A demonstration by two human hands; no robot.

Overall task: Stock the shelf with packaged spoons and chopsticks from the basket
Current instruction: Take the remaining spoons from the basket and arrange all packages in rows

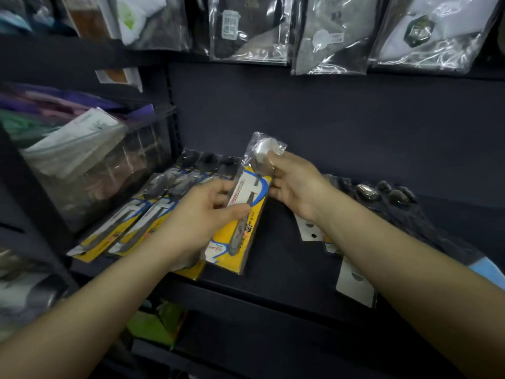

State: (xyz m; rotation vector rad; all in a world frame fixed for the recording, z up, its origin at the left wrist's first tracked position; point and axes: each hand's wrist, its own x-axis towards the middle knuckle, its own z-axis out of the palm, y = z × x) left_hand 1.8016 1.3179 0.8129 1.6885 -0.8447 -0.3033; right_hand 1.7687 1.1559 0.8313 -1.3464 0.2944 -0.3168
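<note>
Two bare arms are seen closest, reaching up from the bottom edge toward a dark shelf. A spoon pack with a yellow card and clear wrap is held between both hands, tilted, just above the shelf. The lower part of the pack is gripped by the left hand, with the thumb pressed on the front and the other fingers curled behind. The top of the pack, where the round spoon bowl shows, is pinched by the fingers of the right hand.

More yellow spoon packs are laid side by side on the shelf to the left, partly under the left hand. Dark spoon packs are laid on the shelf to the right, behind the right arm. Clear bags are hung above.
</note>
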